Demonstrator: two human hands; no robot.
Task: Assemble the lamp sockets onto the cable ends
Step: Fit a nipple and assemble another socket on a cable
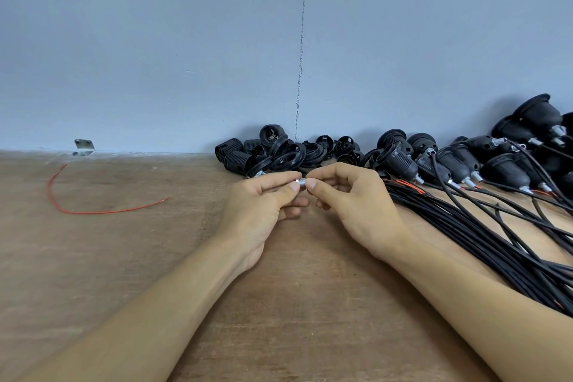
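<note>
Both hands are meeting mid-table, the left hand (260,205) and right hand (350,201) each pinching one small silver fitting (299,185) between thumb and forefinger. Loose socket parts (279,155) are piling against the far blue-grey wall (155,40). On the wooden table (124,257), cabled sockets (449,164) and black cables (496,236) are crowding the right, partly under the right forearm, with a red wire (93,211) lying left.
</note>
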